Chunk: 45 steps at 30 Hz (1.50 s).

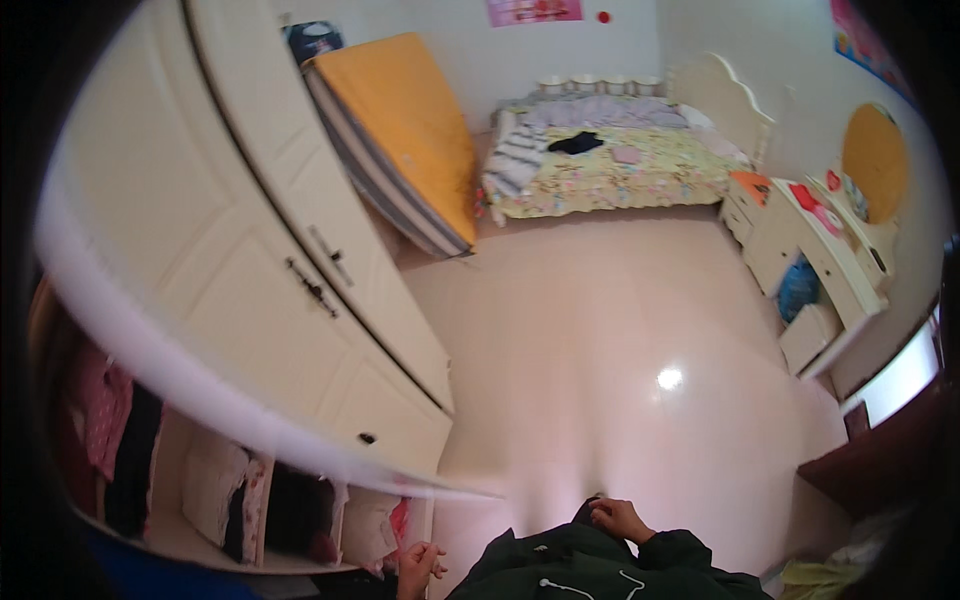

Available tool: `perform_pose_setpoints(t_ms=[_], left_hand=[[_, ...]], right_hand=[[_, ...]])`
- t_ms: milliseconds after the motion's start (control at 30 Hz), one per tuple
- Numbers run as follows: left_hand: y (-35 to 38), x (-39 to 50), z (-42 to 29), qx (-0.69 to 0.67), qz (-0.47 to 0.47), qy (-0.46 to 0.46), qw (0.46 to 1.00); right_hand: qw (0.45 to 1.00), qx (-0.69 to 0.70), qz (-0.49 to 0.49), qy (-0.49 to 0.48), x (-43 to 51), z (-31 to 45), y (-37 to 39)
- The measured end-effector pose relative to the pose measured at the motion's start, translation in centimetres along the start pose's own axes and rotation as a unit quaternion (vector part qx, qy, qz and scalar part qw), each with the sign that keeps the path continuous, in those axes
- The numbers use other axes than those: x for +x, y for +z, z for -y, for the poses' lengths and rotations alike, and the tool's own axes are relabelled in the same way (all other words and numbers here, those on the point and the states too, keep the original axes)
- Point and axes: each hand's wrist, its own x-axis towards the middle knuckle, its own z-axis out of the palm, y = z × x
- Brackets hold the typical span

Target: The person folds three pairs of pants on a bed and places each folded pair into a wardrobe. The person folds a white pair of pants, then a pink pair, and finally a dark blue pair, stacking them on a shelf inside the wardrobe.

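At the bottom, left of the dark jacket [555, 559], is my left hand [421, 562], its fingers loosely bent beside the lower shelves of the white wardrobe [262, 300]. Folded clothes [214, 487] and dark garments lie in the compartments there, and a pink garment [105, 420] hangs at the far left. In front of the jacket my right hand [615, 517] is loosely curled, close to something dark at its fingertips; whether it grips this is unclear. The wardrobe's open door reaches over the shelves, partly hiding them.
An orange mattress [405, 127] leans beyond the wardrobe. A bed [615, 172] with a floral cover stands at the back. On the right are a white dressing table [840, 262] with an oval mirror, a blue bag [798, 289] and a stool [810, 337]. A dark red door [885, 435] is nearer.
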Motion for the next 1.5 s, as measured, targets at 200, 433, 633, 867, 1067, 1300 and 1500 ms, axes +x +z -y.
perform_pose_setpoints(t_ms=[200,433,633,867,1067,1300,1500], left_hand=[[12.0,6.4,-5.7,0.038,0.094,0.017,0.995],[24.2,12.6,-9.8,-0.006,0.083,0.023,0.996],[27.3,18.4,-10.0,-0.034,0.018,-0.034,0.999],[31.2,31.2,-11.3,-0.110,-0.044,-0.022,0.993],[36.4,45.2,-16.7,-0.165,-0.043,-0.030,0.985],[44.9,55.4,-25.8,-0.114,0.026,-0.009,0.993],[54.4,59.7,-31.5,-0.071,0.069,-0.013,0.995]], right_hand=[[0.996,0.021,-0.083,0.036,1.3,-5.5,-9.5],[0.986,-0.032,-0.130,0.096,0.9,-10.8,-23.6],[0.982,0.046,-0.143,0.114,4.1,-11.3,-28.9],[0.985,0.044,-0.139,0.096,14.1,-9.6,-35.5],[0.964,0.100,-0.215,0.124,22.6,-8.5,-43.3],[0.930,0.206,-0.256,0.164,29.2,-8.6,-48.7],[0.910,0.278,-0.252,0.175,35.3,-11.1,-53.9]])
